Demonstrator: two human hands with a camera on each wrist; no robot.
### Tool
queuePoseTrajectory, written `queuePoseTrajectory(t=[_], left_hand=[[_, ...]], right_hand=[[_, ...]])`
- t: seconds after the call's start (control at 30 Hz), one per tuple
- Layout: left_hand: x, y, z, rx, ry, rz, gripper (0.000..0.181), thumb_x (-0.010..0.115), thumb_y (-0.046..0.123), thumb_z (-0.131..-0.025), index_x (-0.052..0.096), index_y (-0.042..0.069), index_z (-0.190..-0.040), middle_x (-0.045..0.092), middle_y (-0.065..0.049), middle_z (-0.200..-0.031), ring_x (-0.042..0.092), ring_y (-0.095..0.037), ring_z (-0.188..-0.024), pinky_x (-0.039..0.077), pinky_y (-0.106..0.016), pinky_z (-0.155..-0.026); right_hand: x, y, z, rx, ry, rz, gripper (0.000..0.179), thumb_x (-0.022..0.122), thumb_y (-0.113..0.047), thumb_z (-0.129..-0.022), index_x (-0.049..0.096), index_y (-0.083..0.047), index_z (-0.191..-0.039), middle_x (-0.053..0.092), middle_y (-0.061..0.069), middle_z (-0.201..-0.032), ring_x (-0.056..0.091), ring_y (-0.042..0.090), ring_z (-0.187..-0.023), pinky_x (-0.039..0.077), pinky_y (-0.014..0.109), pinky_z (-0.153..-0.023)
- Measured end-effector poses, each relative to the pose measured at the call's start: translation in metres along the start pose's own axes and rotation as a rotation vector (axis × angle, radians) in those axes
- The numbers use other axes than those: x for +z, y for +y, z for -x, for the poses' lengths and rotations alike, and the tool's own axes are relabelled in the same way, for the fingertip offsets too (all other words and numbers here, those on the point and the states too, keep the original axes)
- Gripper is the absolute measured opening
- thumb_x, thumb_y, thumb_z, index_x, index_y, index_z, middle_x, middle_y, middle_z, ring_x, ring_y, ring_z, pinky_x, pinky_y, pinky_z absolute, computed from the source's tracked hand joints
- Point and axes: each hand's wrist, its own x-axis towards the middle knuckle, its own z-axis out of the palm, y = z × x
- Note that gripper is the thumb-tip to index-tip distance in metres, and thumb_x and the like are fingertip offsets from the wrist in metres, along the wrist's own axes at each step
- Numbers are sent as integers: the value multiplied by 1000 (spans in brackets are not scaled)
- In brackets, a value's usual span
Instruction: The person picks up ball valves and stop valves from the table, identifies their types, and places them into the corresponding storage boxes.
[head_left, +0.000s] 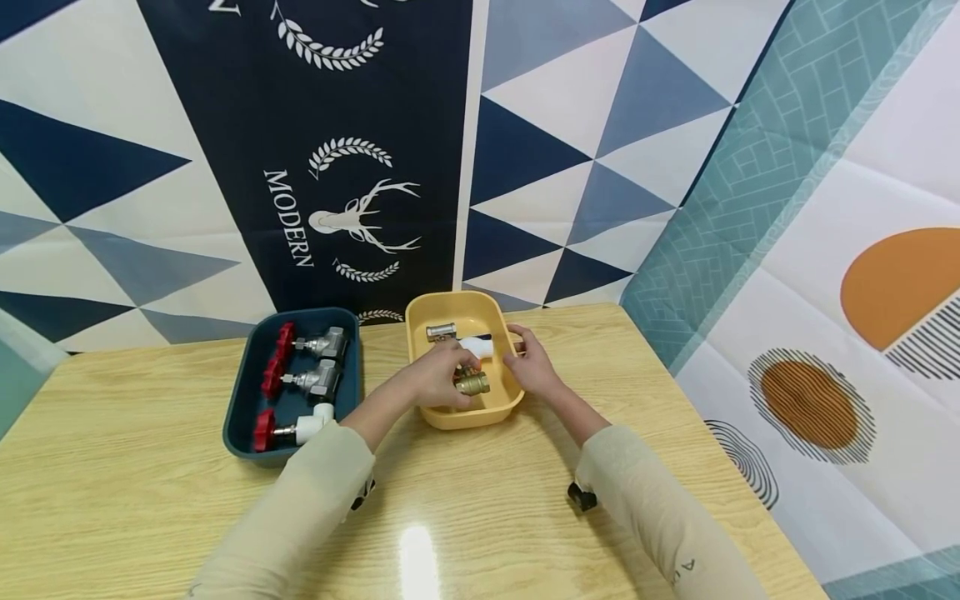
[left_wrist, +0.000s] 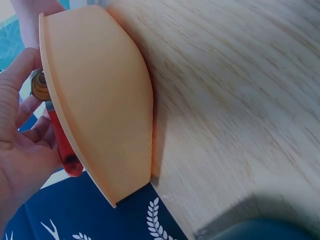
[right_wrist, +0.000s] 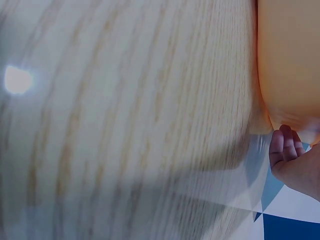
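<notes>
In the head view, my left hand [head_left: 442,375] reaches into a yellow plastic bin [head_left: 495,410] and grips a brass ball valve [head_left: 474,384]. The left wrist view shows the valve's round threaded end between thumb and fingers, and its red lever handle [left_wrist: 65,145] beside the bin's rim. My right hand [head_left: 534,362] holds the bin's right side, thumb over the rim and fingers along the outer wall. Inside the bin, a white fitting [head_left: 477,345] and a silver metal fitting [head_left: 441,332] lie beyond the left hand, which hides part of the contents.
A dark blue bin [head_left: 234,417] stands left of the yellow one. It holds several valves with red handwheels [head_left: 264,429], two with metal bodies and one white. Both bins sit near the back edge of the wooden table [head_left: 480,517], before a patterned wall covering [head_left: 375,125].
</notes>
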Motion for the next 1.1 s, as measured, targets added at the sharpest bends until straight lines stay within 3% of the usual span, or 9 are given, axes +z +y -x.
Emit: queuePoseTrajectory(t=[0.27,0.63,0.9,1.1], left_hand=[[5,4,-7,-3,-11,-5,46,79,20,-70,62,8,-112,52,-6,-105,46,-19,-95,42,-30,-82],[11,6,-14,-28,-20,33,46,79,17,-71,62,9,-114,51,-6,-104,47,-18,-94,43,-29,-83],[16,1,-17,-50,-38,97,45,78,16,-72,62,8,-113,50,-6,-104,48,-17,-92,43,-30,-83],[20,-7,-21,-18,-55,154,42,79,13,-71,63,4,-109,58,-6,-101,50,-16,-92,44,-29,-84]], right_hand=[[0,-1,0,33,11,33,54,46,0,-92,32,-8,-143,51,25,-114,59,26,-85,54,31,-68],[1,-2,0,17,21,25,55,47,2,-90,33,-6,-142,53,27,-112,60,28,-86,55,33,-70],[1,-2,1,20,12,20,54,47,0,-92,32,-6,-143,52,28,-115,60,34,-90,55,39,-73],[1,-3,1,22,11,29,54,47,0,-92,32,-5,-143,52,30,-115,60,38,-92,55,39,-73]])
